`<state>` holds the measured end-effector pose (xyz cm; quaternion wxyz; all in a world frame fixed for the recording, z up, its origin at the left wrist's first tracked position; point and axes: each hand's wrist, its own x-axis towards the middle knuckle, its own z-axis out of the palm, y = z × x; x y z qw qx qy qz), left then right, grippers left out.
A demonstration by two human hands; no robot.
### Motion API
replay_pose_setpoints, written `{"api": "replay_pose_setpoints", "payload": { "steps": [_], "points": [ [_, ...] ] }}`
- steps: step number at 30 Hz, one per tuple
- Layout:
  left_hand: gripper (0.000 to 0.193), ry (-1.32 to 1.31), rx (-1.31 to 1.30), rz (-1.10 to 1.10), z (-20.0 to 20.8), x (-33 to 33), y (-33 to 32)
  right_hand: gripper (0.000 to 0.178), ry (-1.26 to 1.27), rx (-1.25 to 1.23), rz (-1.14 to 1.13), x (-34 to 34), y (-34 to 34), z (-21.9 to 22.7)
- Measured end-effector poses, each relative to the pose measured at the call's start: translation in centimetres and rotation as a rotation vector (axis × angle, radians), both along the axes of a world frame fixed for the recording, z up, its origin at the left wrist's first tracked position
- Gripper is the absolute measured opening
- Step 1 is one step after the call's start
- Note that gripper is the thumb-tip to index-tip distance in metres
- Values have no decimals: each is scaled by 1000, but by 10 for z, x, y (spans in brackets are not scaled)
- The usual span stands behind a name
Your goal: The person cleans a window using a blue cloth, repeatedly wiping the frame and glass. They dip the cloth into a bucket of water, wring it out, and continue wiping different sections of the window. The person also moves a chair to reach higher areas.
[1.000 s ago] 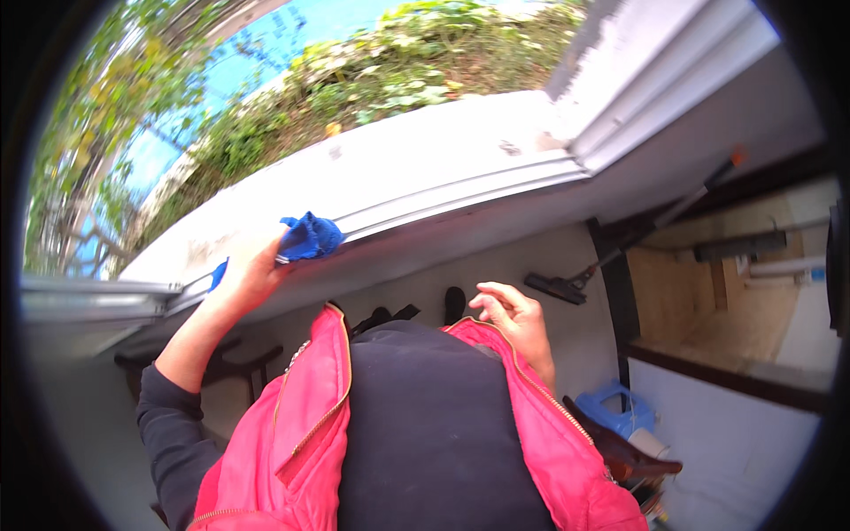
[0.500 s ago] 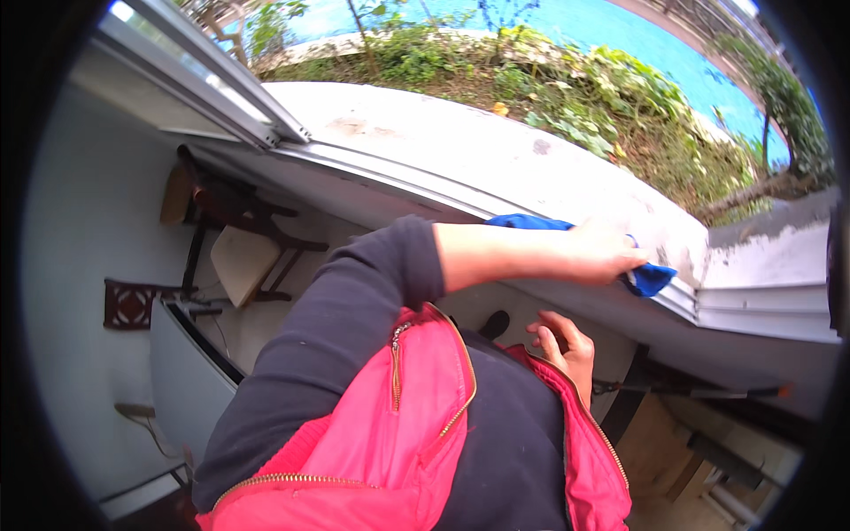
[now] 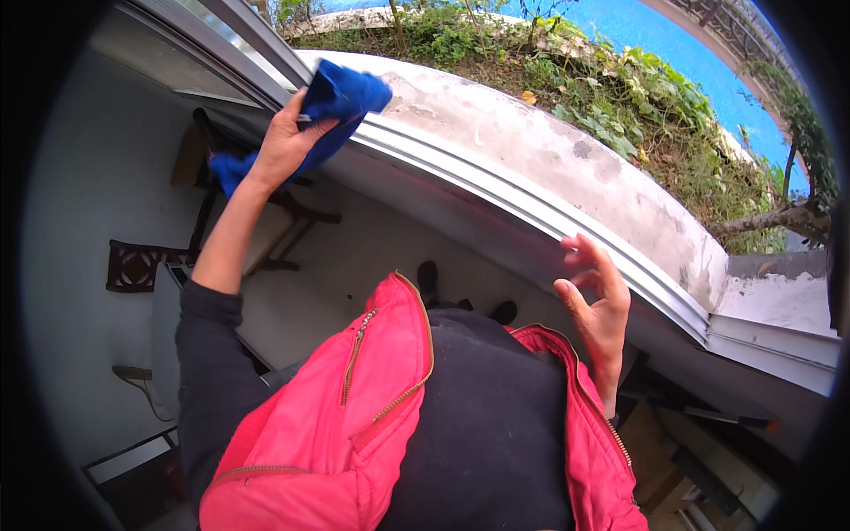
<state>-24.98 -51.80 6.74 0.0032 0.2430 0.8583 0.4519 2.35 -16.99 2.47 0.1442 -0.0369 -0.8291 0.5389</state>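
Note:
A blue cloth point(image 3: 341, 102) is bunched in my left hand point(image 3: 285, 146), whose fingers are closed around it. One end rises over the window track point(image 3: 522, 208), and the rest drapes down behind my wrist. The hand is at the left end of the track, beside the sliding window frame point(image 3: 257, 40). My right hand point(image 3: 602, 305) is raised by the near edge of the track, apart from it. Its fingers are spread and slightly bent, with nothing in them.
Beyond the track lies a stained concrete ledge point(image 3: 531, 124), then plants point(image 3: 620, 97) and a blue surface point(image 3: 655, 44). A wooden chair point(image 3: 297, 232) stands below at left. The white wall end point(image 3: 770, 305) bounds the opening at right.
My left hand has swept from the right end of the track to its left end, carrying the blue cloth. My right hand has risen toward the track.

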Motion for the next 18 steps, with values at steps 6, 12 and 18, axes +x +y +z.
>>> {"api": "replay_pose_setpoints", "payload": {
  "steps": [6,12,18],
  "points": [
    [37,-1056,1420,-430,-11,111,146,136,279,-14,333,-62,-27,35],
    [43,-1392,1295,-480,-36,160,209,93,-75,138,169,-16,23,36],
    [70,-1332,725,-674,-85,159,157,75,-114,806,197,-17,60,53]
  ]
}}
